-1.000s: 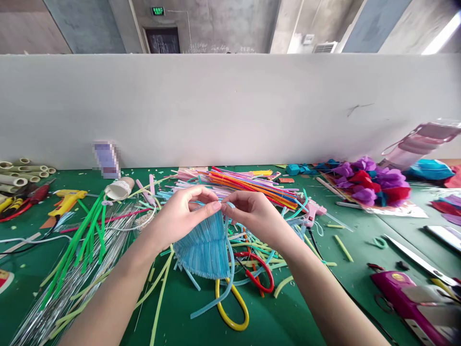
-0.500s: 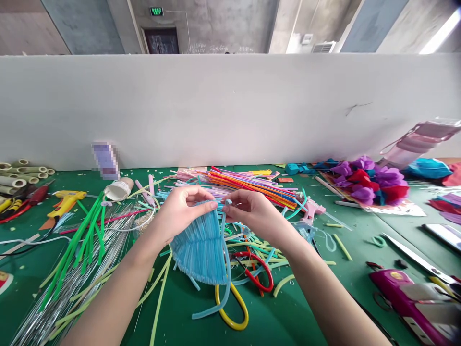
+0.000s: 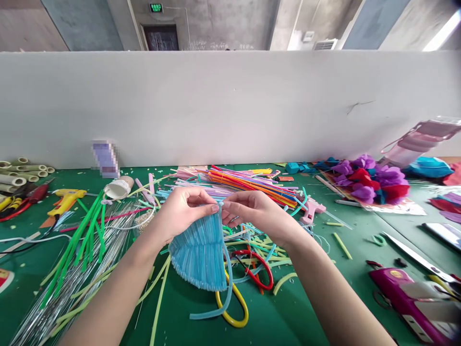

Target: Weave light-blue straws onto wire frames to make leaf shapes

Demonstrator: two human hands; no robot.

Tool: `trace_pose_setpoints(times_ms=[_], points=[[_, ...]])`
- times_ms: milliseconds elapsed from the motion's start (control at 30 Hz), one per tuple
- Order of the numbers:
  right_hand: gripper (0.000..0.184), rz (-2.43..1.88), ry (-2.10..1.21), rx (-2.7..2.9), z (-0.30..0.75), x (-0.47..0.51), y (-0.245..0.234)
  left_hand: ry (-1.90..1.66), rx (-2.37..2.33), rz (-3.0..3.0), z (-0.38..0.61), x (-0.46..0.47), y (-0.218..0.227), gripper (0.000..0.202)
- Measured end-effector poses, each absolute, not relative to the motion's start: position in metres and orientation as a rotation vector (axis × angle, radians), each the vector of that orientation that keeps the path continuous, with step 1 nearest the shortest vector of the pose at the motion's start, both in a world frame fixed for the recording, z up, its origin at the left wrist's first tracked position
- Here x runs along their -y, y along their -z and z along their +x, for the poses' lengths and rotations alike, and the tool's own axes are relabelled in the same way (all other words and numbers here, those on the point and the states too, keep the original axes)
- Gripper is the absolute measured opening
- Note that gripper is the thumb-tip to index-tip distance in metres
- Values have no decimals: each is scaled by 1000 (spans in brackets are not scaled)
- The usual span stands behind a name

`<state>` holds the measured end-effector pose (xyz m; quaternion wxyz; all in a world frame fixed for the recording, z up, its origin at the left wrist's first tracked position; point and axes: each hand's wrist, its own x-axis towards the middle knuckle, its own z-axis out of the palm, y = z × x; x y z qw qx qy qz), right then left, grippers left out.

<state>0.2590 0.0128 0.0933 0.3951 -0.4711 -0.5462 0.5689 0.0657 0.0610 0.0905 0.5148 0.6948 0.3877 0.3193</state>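
A fan-shaped piece made of light blue pipe cleaners hangs between my hands above the green table. My left hand pinches its narrow top edge with thumb and fingers. My right hand is closed on the same top edge from the right, fingertips nearly touching the left ones. A loose blue pipe cleaner trails down from the piece's right side. Under it lie a yellow loop and a red loop.
A pile of coloured pipe cleaners lies behind my hands. Green stems and silver wires spread at left, near a yellow glue gun. A pink glue gun, purple and red flowers and a magenta tool sit at right.
The blue fan piece has tilted and dropped slightly lower left. My right hand's fingers moved in closer to the left hand at the top edge.
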Motion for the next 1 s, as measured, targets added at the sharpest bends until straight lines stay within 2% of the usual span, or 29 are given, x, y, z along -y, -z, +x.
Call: trace_pose_setpoints(times_ms=[133, 533, 833, 1000], points=[[45, -1180, -1550, 1238, 258, -14, -90, -772, -941, 1693, 67, -59, -91, 16], [30, -1247, -1426, 1221, 249, -13, -94, -771, -965, 1668, 70, -59, -88, 12], [36, -1222, -1444, 1204, 254, -16, -90, -696, -955, 1684, 63, -60, -94, 25], [37, -1197, -1446, 1198, 252, -16, -89, -671, -955, 1712, 62, -60, -95, 21]])
